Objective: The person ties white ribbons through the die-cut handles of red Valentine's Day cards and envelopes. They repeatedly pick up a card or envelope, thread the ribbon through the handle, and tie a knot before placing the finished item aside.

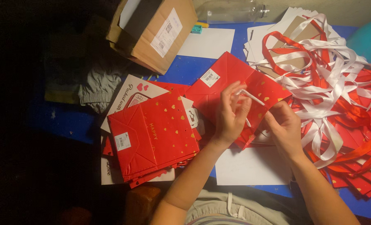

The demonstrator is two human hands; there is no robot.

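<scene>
My left hand (231,112) and my right hand (284,127) meet over a flat red paper gift bag (227,79) with gold hearts. A white ribbon strand (252,97) runs between them, its upper end pinched in my left fingers. My right fingers pinch its lower end at the bag's edge. To the left lies a stack of folded red gift bags (152,137) with gold hearts and barcode stickers.
A tangle of white and red ribbons (331,79) covers the right side over card sheets. A cardboard box (156,31) and a clear plastic bottle (231,10) sit at the back. White paper sheets (252,166) lie on the blue table (189,68). Grey cloth (100,87) lies at left.
</scene>
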